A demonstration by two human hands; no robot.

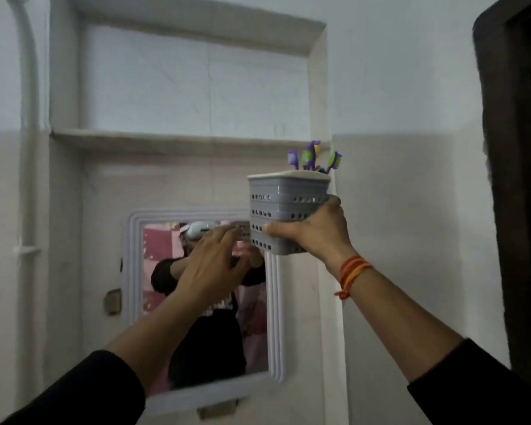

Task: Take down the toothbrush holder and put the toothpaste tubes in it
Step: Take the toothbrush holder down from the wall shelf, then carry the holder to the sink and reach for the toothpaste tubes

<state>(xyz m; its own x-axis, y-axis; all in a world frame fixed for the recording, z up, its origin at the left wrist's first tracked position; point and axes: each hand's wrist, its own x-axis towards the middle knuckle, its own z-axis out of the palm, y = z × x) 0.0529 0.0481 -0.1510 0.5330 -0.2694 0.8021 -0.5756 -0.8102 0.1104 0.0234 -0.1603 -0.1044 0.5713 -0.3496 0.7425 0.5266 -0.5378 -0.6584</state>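
A grey perforated toothbrush holder [284,199] with a white rim is held up against the wall, just right of the mirror's top corner. Several purple and green toothbrushes [310,157] stick out of its top. My right hand [314,231] grips the holder's lower right side, thumb across its front. My left hand [213,262] is raised just left of the holder's base, fingers spread toward it and apart from it. No toothpaste tubes are in view.
A white-framed mirror [132,271] hangs on the wall and reflects a person with raised arms. Above it is a recessed wall niche with a ledge [178,139]. A dark door frame [515,179] stands at the right, a white pipe [28,148] at the left.
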